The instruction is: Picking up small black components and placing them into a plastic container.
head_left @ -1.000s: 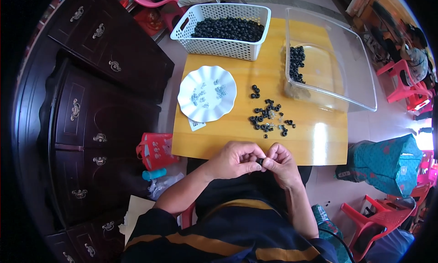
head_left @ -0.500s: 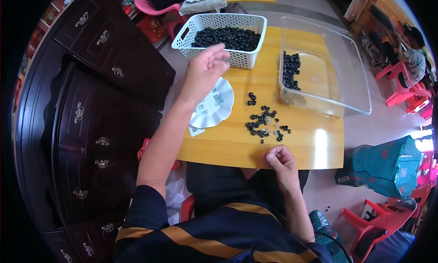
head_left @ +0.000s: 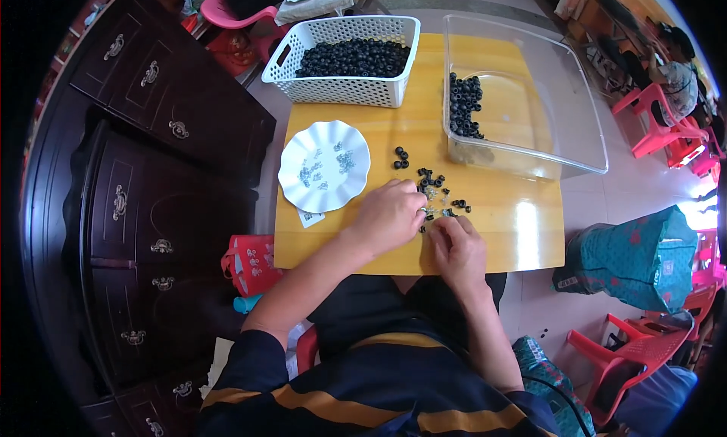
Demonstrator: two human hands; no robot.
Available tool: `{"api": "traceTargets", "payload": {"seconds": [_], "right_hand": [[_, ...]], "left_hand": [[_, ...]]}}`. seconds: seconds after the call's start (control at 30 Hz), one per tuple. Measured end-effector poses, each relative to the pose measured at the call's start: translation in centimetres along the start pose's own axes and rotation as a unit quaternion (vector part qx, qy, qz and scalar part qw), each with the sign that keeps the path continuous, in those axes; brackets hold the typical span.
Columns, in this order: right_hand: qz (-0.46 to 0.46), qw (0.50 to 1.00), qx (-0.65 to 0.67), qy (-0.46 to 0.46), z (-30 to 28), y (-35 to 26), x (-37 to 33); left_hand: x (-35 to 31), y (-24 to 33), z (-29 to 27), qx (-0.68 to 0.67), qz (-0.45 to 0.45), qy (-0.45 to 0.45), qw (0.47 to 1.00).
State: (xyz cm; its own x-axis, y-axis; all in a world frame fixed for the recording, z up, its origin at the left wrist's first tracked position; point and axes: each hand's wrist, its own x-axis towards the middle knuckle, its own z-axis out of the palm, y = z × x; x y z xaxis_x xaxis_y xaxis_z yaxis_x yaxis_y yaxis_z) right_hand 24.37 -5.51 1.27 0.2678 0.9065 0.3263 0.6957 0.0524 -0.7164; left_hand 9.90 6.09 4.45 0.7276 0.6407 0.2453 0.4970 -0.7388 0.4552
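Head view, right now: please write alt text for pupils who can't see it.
A person's left hand and right hand are close together at loose black and clear pieces on a yellow table. A white scalloped plate with small clear pieces is at left; beyond are a white perforated basket of black pieces and, right, a clear box holding more.

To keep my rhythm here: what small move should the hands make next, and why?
Probably pinch one of the small black ring-shaped pieces with the left hand: it is right at them on the yellow wooden table, with the right hand close beside. Whether either holds anything is hidden.
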Motion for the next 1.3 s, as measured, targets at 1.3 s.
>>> {"api": "traceTargets", "payload": {"seconds": [1.3], "right_hand": [[0.195, 0.952, 0.234, -0.024, -3.0, 1.7, -2.1]], "left_hand": [[-3.5, 2.8, -1.4, -0.339, -0.114, 0.047, 0.933]]}}
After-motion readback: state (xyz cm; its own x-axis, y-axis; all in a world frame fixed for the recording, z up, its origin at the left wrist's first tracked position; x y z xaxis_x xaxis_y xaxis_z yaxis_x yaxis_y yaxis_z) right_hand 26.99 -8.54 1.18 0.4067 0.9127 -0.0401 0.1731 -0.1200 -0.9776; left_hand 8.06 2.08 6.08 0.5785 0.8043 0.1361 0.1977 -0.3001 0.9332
